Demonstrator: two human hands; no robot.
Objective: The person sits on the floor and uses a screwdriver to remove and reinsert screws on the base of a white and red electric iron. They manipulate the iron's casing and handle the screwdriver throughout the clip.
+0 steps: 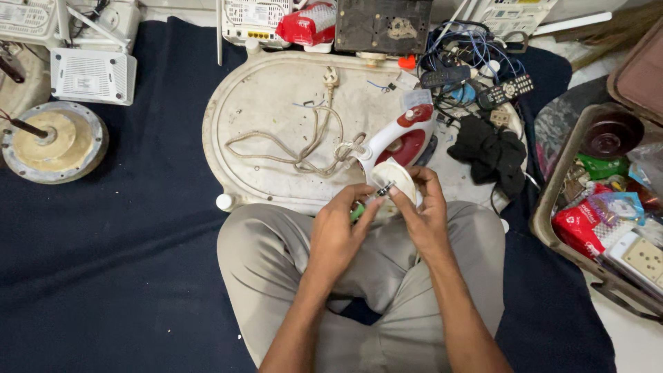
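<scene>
Both forearms are reaching forward from the bottom of the view, converging above the lap of the crossed legs. The left hand (336, 231) is curling its fingers inward, thumb and forefinger pinching together at the tips. The right hand (423, 214) is cupping with fingers bent, its thumb pressing toward the left hand's fingertips.
</scene>
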